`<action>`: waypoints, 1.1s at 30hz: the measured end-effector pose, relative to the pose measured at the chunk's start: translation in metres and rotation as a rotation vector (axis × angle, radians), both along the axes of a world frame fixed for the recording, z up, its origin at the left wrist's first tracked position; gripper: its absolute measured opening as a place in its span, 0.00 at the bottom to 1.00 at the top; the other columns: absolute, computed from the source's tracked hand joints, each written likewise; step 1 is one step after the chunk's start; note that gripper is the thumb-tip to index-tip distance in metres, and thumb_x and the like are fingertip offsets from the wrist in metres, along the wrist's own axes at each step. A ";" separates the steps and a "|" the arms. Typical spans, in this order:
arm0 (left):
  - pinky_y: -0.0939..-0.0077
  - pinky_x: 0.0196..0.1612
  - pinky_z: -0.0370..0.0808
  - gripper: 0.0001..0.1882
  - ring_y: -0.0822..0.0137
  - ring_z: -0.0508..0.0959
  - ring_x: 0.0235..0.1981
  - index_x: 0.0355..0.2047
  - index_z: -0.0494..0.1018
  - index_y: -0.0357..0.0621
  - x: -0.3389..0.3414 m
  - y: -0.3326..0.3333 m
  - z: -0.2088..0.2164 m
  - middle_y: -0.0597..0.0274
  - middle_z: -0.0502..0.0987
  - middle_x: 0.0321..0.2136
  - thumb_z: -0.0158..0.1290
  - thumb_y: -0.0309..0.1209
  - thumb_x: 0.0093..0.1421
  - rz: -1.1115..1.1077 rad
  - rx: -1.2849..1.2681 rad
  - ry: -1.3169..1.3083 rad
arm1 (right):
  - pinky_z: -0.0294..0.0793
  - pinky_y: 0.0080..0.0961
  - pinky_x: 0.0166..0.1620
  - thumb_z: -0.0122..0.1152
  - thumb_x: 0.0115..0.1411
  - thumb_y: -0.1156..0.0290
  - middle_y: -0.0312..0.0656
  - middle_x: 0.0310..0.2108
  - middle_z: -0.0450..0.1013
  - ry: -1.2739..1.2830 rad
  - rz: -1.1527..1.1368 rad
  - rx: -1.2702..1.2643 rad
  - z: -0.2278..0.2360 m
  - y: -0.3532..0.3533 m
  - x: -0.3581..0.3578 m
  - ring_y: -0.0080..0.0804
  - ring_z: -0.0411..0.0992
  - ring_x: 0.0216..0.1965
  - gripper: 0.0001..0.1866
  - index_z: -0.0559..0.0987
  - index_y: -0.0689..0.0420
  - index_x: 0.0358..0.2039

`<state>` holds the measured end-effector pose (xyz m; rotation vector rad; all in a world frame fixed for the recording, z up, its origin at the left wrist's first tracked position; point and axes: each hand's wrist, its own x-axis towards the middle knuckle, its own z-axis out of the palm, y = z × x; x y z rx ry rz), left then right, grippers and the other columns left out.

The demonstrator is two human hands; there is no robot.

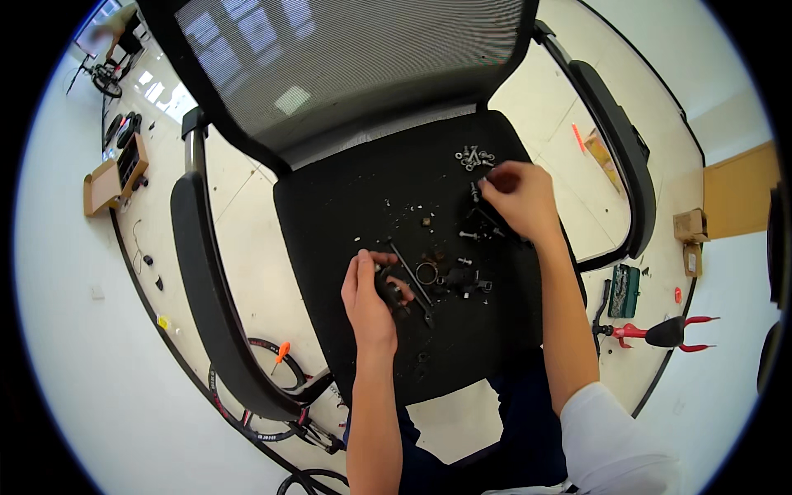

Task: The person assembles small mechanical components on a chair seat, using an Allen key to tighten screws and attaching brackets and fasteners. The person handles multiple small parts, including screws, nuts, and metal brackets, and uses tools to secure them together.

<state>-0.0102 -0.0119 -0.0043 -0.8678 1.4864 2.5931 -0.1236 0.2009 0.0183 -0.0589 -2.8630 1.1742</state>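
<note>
My left hand (pixel 370 301) is curled around a small black part (pixel 384 285) over the left of the black chair seat (pixel 322 223). Its fingers hide much of that part. At the seat's right side, my right hand (pixel 523 198) has thumb and fingers pinched together on a small bolt (pixel 475 191). Just beyond it lies a pile of silver bolts (pixel 473 157). Between my hands rest a long thin dark tool (pixel 410 272), a metal ring (pixel 426 273) and black clamp-like parts (pixel 464 280). A few loose bolts (pixel 469 235) lie nearer my right wrist.
Mesh backrest (pixel 355 74) and two armrests (pixel 200 289) (pixel 615 140) surround the seat. On the floor are a bicycle wheel (pixel 216 388), an orange-handled screwdriver (pixel 283 352), a green toolbox (pixel 624 290), a bike saddle (pixel 665 332) and cardboard boxes (pixel 690 225). Another person (pixel 115 33) is far left.
</note>
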 end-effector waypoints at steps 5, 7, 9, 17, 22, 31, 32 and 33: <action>0.76 0.25 0.66 0.20 0.68 0.73 0.19 0.36 0.67 0.42 0.004 -0.002 0.004 0.54 0.74 0.37 0.35 0.45 0.71 0.018 0.094 0.163 | 0.78 0.17 0.33 0.67 0.54 0.79 0.42 0.27 0.78 -0.245 0.061 -0.861 0.027 -0.050 0.078 0.22 0.77 0.28 0.09 0.79 0.68 0.35; 0.76 0.26 0.67 0.20 0.68 0.74 0.21 0.37 0.67 0.42 0.006 0.003 0.004 0.53 0.73 0.38 0.32 0.45 0.70 0.015 0.187 0.232 | 0.79 0.18 0.37 0.65 0.55 0.81 0.44 0.29 0.79 -0.327 0.123 -1.006 0.024 -0.057 0.093 0.24 0.79 0.31 0.11 0.78 0.70 0.39; 0.76 0.28 0.68 0.20 0.68 0.74 0.24 0.39 0.67 0.42 0.008 0.004 0.004 0.53 0.73 0.40 0.32 0.43 0.69 0.004 0.177 0.243 | 0.80 0.18 0.39 0.63 0.56 0.81 0.46 0.30 0.79 -0.377 0.116 -1.035 0.013 -0.063 0.097 0.25 0.79 0.32 0.11 0.78 0.71 0.40; 0.74 0.28 0.70 0.16 0.66 0.75 0.23 0.40 0.65 0.39 0.007 -0.004 -0.001 0.50 0.72 0.42 0.35 0.38 0.64 0.138 0.230 0.314 | 0.80 0.21 0.40 0.65 0.55 0.83 0.47 0.34 0.79 -0.320 0.294 -1.032 0.002 -0.071 0.106 0.28 0.79 0.35 0.11 0.79 0.71 0.39; 0.75 0.24 0.69 0.16 0.64 0.75 0.22 0.40 0.65 0.39 0.009 -0.009 -0.002 0.48 0.71 0.42 0.37 0.39 0.63 0.156 0.236 0.378 | 0.78 0.17 0.40 0.64 0.54 0.85 0.46 0.36 0.78 -0.445 0.288 -1.026 0.008 -0.081 0.114 0.24 0.78 0.36 0.11 0.79 0.72 0.39; 0.77 0.25 0.70 0.16 0.66 0.75 0.23 0.38 0.65 0.38 0.009 -0.004 -0.001 0.48 0.72 0.41 0.37 0.39 0.63 0.142 0.210 0.385 | 0.77 0.16 0.39 0.65 0.53 0.85 0.45 0.34 0.79 -0.405 0.268 -0.951 0.009 -0.082 0.115 0.23 0.78 0.33 0.09 0.81 0.70 0.37; 0.77 0.25 0.70 0.16 0.67 0.75 0.23 0.38 0.66 0.38 0.009 -0.003 -0.001 0.48 0.72 0.41 0.37 0.39 0.63 0.141 0.206 0.389 | 0.77 0.15 0.38 0.65 0.53 0.85 0.46 0.34 0.79 -0.407 0.271 -0.941 0.009 -0.081 0.115 0.23 0.78 0.33 0.10 0.81 0.70 0.37; 0.77 0.26 0.70 0.16 0.67 0.75 0.23 0.38 0.66 0.38 0.009 -0.003 -0.001 0.48 0.72 0.41 0.37 0.38 0.63 0.146 0.199 0.379 | 0.77 0.15 0.37 0.66 0.53 0.84 0.45 0.33 0.79 -0.391 0.284 -0.925 0.009 -0.081 0.116 0.22 0.78 0.33 0.09 0.82 0.69 0.37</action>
